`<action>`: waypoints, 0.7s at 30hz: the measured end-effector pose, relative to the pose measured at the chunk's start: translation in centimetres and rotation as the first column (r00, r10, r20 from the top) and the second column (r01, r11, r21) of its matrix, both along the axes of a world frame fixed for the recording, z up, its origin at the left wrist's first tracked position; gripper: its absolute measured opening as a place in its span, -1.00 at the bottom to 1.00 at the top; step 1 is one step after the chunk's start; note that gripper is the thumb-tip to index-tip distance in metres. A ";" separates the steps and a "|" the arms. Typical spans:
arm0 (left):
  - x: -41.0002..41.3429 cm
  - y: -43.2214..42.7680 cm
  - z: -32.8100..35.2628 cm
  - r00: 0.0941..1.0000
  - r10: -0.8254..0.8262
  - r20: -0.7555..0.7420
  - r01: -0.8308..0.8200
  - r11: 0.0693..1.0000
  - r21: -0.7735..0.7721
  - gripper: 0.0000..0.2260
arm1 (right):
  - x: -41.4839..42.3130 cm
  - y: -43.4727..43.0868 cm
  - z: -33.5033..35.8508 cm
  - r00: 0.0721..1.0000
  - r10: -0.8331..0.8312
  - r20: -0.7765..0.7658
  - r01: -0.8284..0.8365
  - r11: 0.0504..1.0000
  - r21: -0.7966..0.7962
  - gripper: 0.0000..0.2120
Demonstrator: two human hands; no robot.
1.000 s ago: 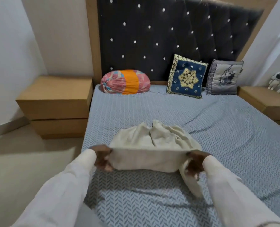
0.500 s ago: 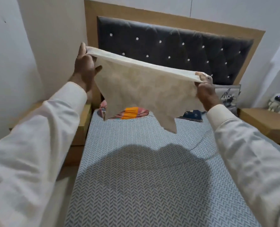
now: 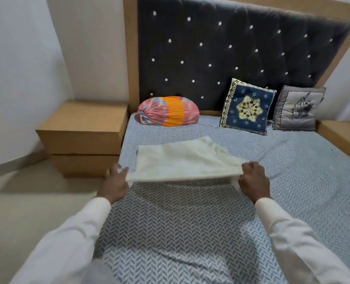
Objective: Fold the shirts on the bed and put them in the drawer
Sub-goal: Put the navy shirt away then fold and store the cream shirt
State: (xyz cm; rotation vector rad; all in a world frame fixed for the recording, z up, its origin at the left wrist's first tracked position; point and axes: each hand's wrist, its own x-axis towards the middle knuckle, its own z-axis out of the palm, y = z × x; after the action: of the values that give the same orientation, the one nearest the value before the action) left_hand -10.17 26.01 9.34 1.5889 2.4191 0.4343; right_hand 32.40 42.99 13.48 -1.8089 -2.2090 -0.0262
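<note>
Spreading across most of the view, the bed [image 3: 292, 181] carries a grey herringbone sheet, with a dark studded headboard [image 3: 231, 48] behind it and a wooden nightstand [image 3: 82, 130] just beside its left edge. A pale shirt [image 3: 182, 160] lies on the middle of the bed, its far part resting on the sheet and its near edge lifted and stretched between the two hands. A pink-and-orange bolster [image 3: 168, 111], a blue cushion [image 3: 248, 106] and a grey cushion [image 3: 297, 108] sit at the headboard, well apart from the shirt. The right hand [image 3: 253, 181] curls round the shirt's near right corner. The left hand [image 3: 114, 181], somewhat blurred, seems to pinch the near left corner.
</note>
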 end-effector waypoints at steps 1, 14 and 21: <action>0.9 -1.4 -1.3 0.992 -0.054 -0.117 0.041 0.993 -0.115 -0.51 | 0.6 -0.9 -1.6 0.999 -0.040 0.018 0.041 0.997 -0.064 -0.63; 6.9 -11.9 -4.1 0.805 -0.479 -0.349 0.275 0.824 -0.496 -0.68 | 7.7 -10.7 -7.4 0.985 0.046 0.169 0.007 0.954 -0.299 -0.71; 10.2 -15.2 -2.8 0.717 -0.639 -0.279 0.278 0.629 -0.726 -0.67 | 10.6 -15.3 -6.5 0.945 -0.001 0.326 0.051 0.988 -0.146 -0.73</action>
State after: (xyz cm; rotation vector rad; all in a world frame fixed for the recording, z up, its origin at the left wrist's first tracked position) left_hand -0.02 10.77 6.57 2.0348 1.9072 -0.9588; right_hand 42.99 27.69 6.96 -2.0420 -2.4689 -0.1786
